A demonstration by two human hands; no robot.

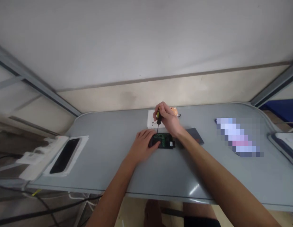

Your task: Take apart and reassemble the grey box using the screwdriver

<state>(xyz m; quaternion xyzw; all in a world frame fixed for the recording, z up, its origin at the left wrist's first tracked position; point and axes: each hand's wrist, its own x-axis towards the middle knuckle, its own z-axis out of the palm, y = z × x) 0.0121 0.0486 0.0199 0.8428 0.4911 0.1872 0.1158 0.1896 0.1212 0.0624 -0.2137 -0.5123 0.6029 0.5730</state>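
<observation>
One yellow-and-black-handled screwdriver (159,121) is grasped before me in the right hand (167,118), whose fingers wrap around the handle. Its shaft points down at a black rectangular device with exposed green circuitry (165,140), flat on the smooth grey table (106,142). The left hand (143,143) overlies the device's left end, thumb across its face; whether its fingers grip, I cannot tell.

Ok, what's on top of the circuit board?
The left hand lies over the circuit board at its left end; the screwdriver in the right hand points at its far edge. Anything beneath the left hand is hidden.
</observation>
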